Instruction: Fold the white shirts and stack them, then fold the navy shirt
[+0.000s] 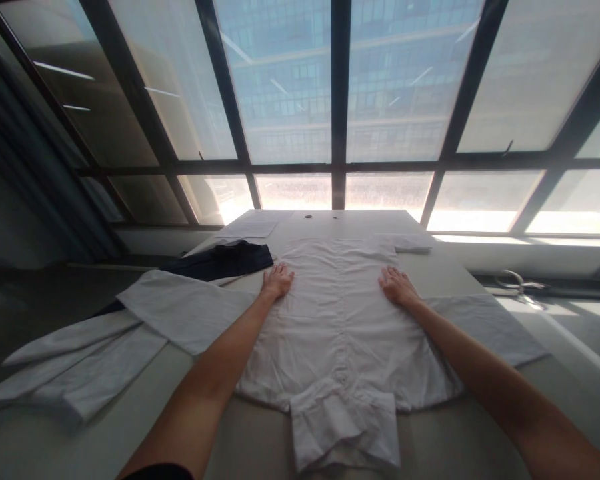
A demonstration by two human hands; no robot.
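A white shirt [325, 320] lies spread on the white table, a line of gathers or a placket running down its middle. Its collar-like end [347, 427] points toward me. One sleeve [195, 303] stretches out to the left and the other [485, 323] to the right. My left hand [279, 280] rests flat on the shirt's left edge, fingers out. On the opposite edge, my right hand [397, 285] also lies flat with its fingers spread. Neither hand grips anything.
Left of the shirt are a dark navy garment [225, 259] and more white cloth [95, 360] hanging toward the table's edge. A sheet of paper [247, 229] and a folded white cloth [413, 244] lie farther back. Windows [290, 87] stand behind the table [370, 220].
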